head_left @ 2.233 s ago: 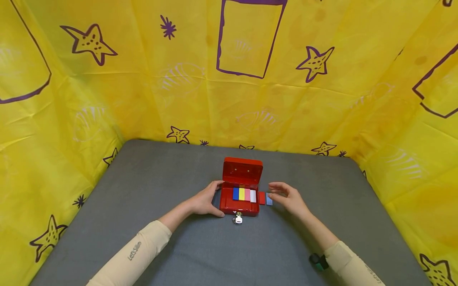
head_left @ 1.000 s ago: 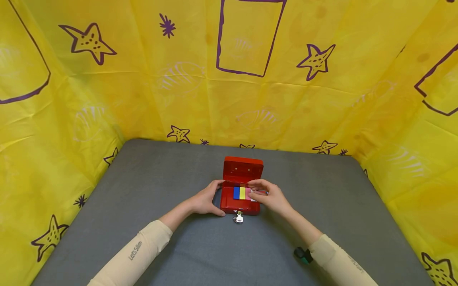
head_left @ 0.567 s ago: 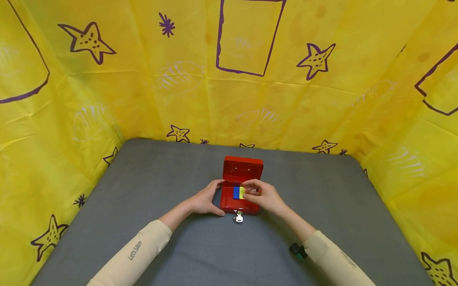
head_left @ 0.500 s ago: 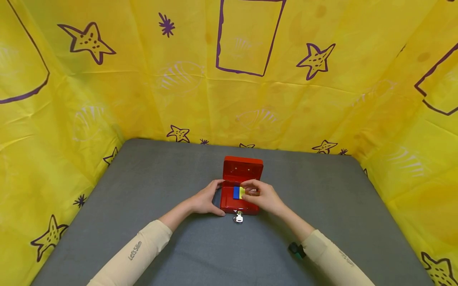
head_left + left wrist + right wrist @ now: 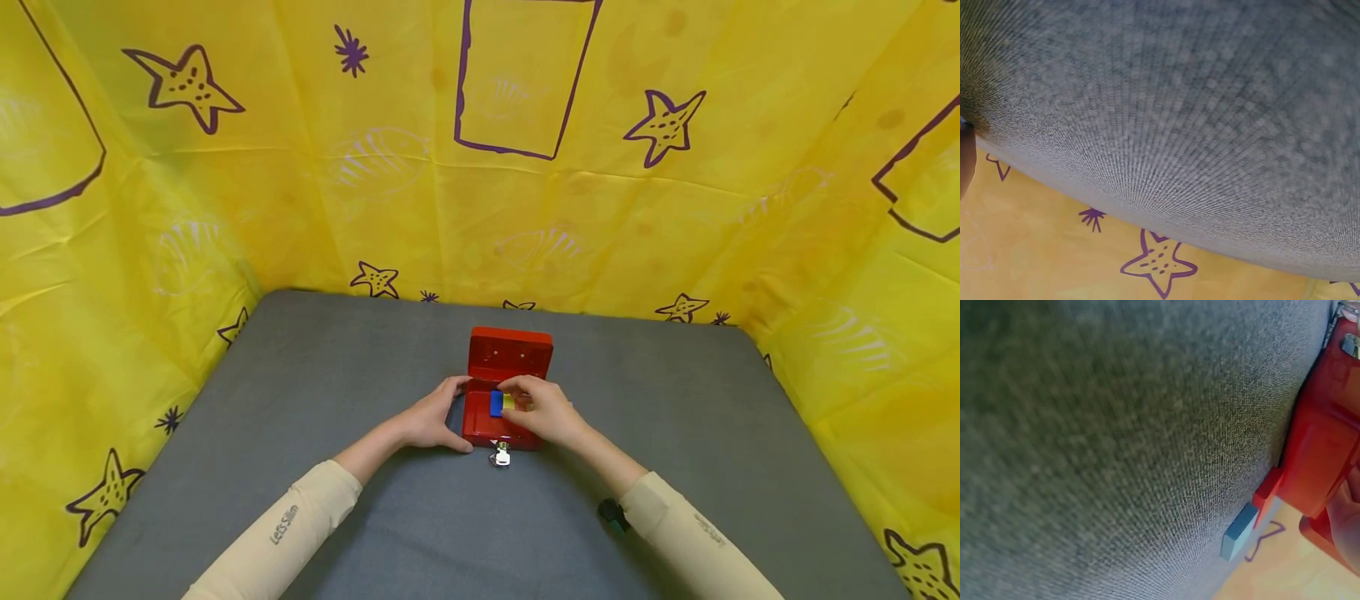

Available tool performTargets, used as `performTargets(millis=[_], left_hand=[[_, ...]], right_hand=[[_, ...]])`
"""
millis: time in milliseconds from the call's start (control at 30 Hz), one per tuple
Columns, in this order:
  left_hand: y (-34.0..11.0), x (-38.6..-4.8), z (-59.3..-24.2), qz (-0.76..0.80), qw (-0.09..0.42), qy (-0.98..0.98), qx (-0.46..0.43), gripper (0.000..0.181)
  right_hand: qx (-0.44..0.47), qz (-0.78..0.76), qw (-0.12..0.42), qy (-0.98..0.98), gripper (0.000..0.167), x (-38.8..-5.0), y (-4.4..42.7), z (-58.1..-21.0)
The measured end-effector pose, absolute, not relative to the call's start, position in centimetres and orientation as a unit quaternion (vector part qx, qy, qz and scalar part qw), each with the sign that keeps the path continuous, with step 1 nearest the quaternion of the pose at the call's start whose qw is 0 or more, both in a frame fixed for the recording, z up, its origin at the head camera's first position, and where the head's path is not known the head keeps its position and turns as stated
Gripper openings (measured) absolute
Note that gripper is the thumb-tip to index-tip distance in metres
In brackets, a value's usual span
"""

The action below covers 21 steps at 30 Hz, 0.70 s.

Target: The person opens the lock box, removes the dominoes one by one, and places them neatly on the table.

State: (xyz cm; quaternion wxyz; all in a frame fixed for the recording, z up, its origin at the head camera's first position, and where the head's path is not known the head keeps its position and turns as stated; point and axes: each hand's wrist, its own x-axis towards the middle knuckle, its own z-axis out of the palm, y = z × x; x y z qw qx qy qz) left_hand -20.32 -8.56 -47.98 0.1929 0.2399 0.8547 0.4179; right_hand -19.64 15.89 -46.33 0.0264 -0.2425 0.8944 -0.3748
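Note:
A red metal box (image 5: 480, 425) stands with its lid (image 5: 510, 354) raised, keys (image 5: 502, 455) at its front. The left hand (image 5: 427, 421) grips the box's left side, thumb at the front corner and fingers at the back one. Over the box's right part is the right hand (image 5: 551, 412), thumb and fingers apart around the two ends of a yellow block (image 5: 508, 402); contact cannot be told. A blue block (image 5: 497, 404) lies left of the yellow one. Other blocks inside are hidden by the right hand. The right wrist view shows the box (image 5: 1319, 459) and part of that hand (image 5: 1346, 528).
Outside the box's right side, a red block (image 5: 1267, 491) and a light blue block (image 5: 1239, 531) lie on the grey cloth in the right wrist view. Yellow patterned fabric (image 5: 510, 208) surrounds the grey table (image 5: 360, 350) at the back and sides.
The right hand has moved left from beside the light blue block, across the white and pink blocks, to the yellow one. The left hand has kept its place on the box.

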Motion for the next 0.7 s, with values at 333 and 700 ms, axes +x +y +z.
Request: performTargets(millis=[333,700], left_hand=[[-8.6,-20.5,-48.1,0.421,0.18,0.849,0.265,0.102],[-8.6,-20.5,-48.2,0.411,0.183,0.853,0.263,0.102]], right_hand=[[-0.289,-0.31,0.001,0.906,0.037,-19.9,15.3,-46.7],[-0.306,-0.257,-0.002,0.917,0.036,-19.9,14.8,-47.0]])
